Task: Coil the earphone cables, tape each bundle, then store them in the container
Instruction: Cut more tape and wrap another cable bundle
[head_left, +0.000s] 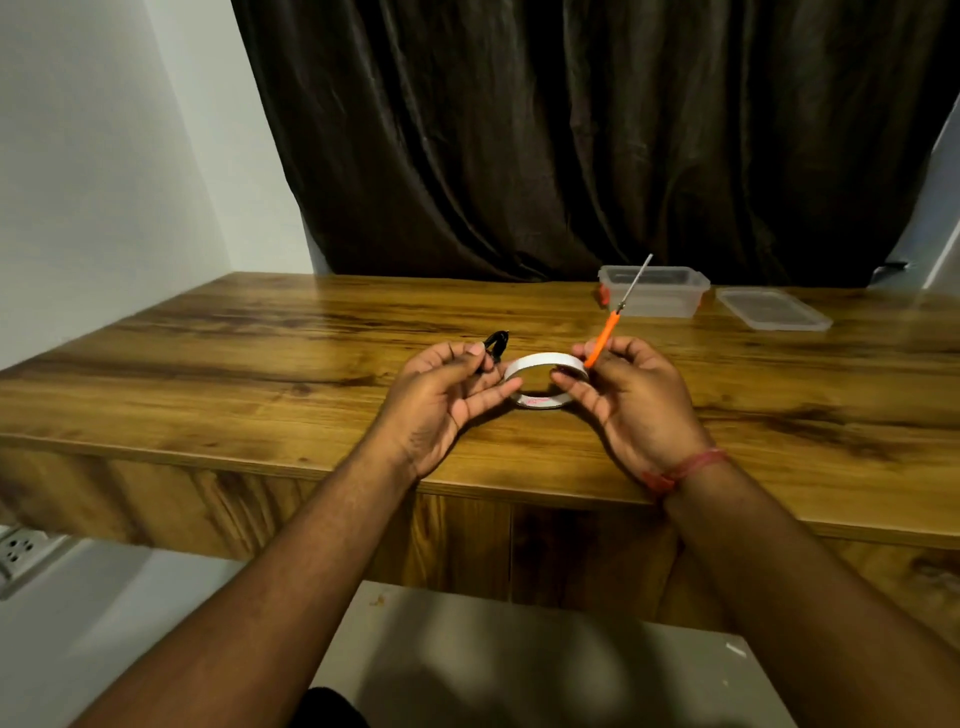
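At frame centre, our left hand (441, 387) pinches the coiled earphone bundle (494, 347) while steadying the tape roll (545, 378); our right hand (631, 392), fingers clamped on the scissors (613, 319), also holds the roll, likely ready to cut.

Both my forearms are bare right down to the hands, with no sleeves reaching into view. Around my right wrist (685, 467) I wear a red thread band (698, 462), wound in several strands, with a thicker red knot on the near-left side.

Dim indoor light, wide-angle bend at the edges
Soft sheen on the table (260, 332) left of the hands; curtain (571, 130) beyond them murky; shadow pools below; slight softness throughout.
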